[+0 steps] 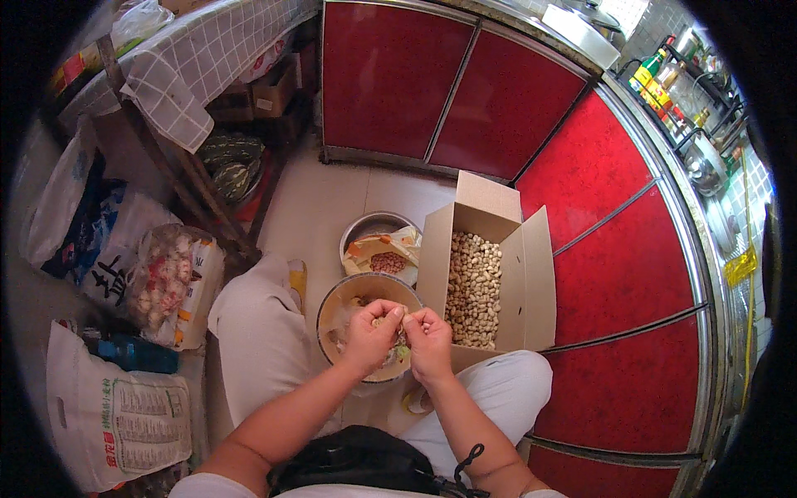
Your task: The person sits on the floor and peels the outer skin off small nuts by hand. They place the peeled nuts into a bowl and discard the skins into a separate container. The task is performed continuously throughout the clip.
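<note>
Over a round bin [329, 292], my left hand [373, 336] and my right hand [431, 345] meet at the fingertips. Both pinch a small peanut shell [405, 312], mostly hidden by the fingers. Pale pieces that look like peanuts also show in the curl of each hand. The bin holds scraps and a thin plastic liner, partly covered by my hands. Just beyond it, a metal basin [356, 225] contains an open bag [356, 264] with shelled reddish peanuts [387, 263]. To the right, an open cardboard box [537, 292] is filled deep with unshelled peanuts [474, 289].
Red cabinets [398, 75] enclose the far and right sides. At left stand a cloth-covered table [180, 68] with metal legs, a bag of garlic bulbs [163, 274], a white printed sack [124, 411] and striped green squashes [233, 165]. Bottles [650, 68] line the right counter.
</note>
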Tool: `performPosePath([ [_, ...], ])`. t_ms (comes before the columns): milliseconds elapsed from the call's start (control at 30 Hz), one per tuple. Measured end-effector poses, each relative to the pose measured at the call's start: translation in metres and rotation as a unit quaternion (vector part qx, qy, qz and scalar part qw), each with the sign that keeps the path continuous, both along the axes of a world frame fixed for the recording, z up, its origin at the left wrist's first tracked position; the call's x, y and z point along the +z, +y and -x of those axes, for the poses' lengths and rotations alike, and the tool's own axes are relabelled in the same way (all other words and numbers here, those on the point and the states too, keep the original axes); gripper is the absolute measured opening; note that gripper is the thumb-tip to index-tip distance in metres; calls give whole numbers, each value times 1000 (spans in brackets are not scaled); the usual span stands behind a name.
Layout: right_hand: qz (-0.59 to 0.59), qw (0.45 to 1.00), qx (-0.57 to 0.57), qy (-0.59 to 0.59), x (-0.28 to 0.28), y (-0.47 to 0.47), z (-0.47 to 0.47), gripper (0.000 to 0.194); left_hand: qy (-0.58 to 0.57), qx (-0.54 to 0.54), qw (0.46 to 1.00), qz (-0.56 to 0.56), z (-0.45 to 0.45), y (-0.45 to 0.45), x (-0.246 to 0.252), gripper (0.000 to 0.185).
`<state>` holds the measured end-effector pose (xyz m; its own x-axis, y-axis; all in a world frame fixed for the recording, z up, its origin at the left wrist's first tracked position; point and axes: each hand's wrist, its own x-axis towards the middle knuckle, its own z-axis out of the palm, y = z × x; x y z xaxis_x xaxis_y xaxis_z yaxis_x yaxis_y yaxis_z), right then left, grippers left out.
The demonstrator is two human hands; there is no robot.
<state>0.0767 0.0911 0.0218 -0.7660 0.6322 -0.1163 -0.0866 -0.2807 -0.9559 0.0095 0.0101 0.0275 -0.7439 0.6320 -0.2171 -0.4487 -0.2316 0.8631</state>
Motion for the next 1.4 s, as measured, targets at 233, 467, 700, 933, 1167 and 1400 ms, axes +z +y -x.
performPosePath([
  [233,-18,997,-74,23,-6,-16,8,14,29,108,994,-4,-18,6,-10,10],
  [467,193,979,-64,-16,1,-7,9,19,27,35,998,-39,-11,5,-6,11],
  [700,412,911,19,23,-18,12,5,16,585,-57,802,106,4,-1,-2,13],
  [933,370,926,80,0,-15,15,7,19,142,-50,986,72,17,-4,11,12],
  [1167,259,945,196,-47,-7,16,3,21,150,-137,975,94,34,-12,1,11],
  [1400,345,915,192,-86,-5,20,3,28,359,-118,910,173,33,-15,10,15],
])
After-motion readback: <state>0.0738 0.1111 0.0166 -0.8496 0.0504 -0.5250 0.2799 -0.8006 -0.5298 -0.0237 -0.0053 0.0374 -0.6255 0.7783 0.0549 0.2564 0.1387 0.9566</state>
